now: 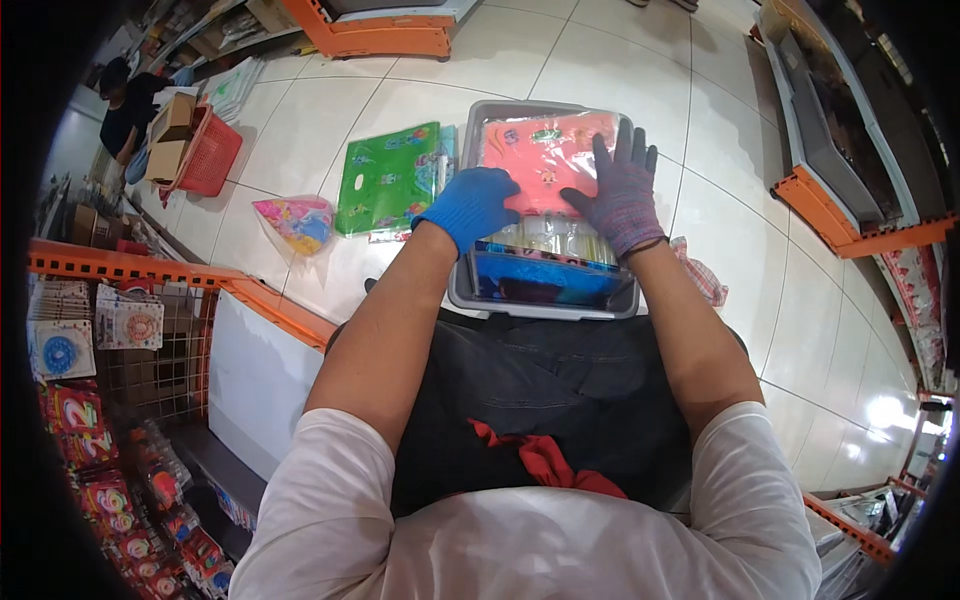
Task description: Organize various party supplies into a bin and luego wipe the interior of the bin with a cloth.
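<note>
A grey plastic bin [474, 135] stands on the floor before me. Inside its far part lies a stack of pink printed plastic packs [536, 161]. My left hand [476, 202], in a blue knit glove, has curled fingers at the pack's near left edge; whether it grips is hidden. My right hand [621, 191], in a grey-purple glove, rests spread on the pack's right side. Nearer me in the bin are clear-wrapped pale packs [559, 238] and blue shiny packs [551, 277]. Left of the bin, green printed packs [386, 180] lie on the floor, partly over light-blue ones.
A clear bag of colourful items [298, 225] lies left on the tiles, a checked cloth [701, 274] right of the bin. Orange-framed shelves [825, 202] flank both sides. At upper left, a person [124, 109] is beside a red basket [210, 154] holding cardboard boxes.
</note>
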